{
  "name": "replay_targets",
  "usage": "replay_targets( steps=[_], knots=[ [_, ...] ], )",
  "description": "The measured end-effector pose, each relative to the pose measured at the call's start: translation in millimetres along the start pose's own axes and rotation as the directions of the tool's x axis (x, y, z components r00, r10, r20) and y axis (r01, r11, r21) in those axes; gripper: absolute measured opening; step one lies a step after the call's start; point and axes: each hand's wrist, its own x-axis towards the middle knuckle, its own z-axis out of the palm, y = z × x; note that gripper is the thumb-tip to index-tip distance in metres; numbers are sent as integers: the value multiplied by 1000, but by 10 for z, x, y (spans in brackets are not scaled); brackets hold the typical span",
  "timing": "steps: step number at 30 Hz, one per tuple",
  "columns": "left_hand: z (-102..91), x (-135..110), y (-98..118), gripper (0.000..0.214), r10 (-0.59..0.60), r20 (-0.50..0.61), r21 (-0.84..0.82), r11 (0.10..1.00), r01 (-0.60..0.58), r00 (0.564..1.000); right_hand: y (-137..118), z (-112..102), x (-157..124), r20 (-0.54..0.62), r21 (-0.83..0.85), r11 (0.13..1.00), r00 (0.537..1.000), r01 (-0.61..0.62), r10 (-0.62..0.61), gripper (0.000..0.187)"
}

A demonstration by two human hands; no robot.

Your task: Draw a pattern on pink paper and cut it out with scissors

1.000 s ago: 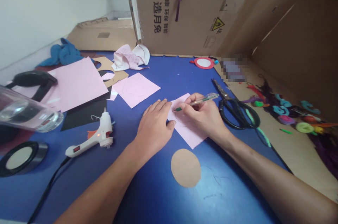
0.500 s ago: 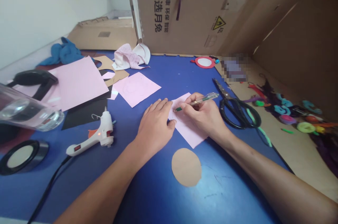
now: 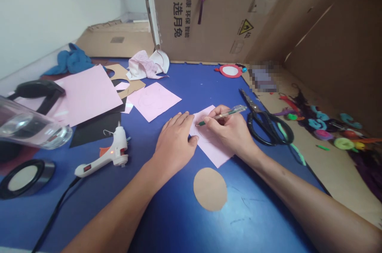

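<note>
- My right hand pinches a pen between thumb and fingers, with the tip down on the pink paper square.
- My left hand lies flat, fingers loosely spread, pressing the paper's left edge.
- I see that paper at the middle of the blue table, partly hidden under both hands.
- 1 brown cardboard circle lies just nearer me, apart from the paper.
- Black scissors rest beside my right hand; a white glue gun lies well to the left.
</note>
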Motion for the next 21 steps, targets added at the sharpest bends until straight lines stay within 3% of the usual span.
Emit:
replay_targets(
  steps=[15, 21],
  knots=[
    [7, 4, -17, 61, 15, 0, -2, 1000, -15, 1000, -14, -20, 21, -76, -24, 999, 996, 35, -36, 22],
    [15, 3, -29, 61, 13, -8, 2, 1000, -13, 1000, -9, -10, 14, -36, 24, 1000, 999, 6, -5, 22]
  ],
)
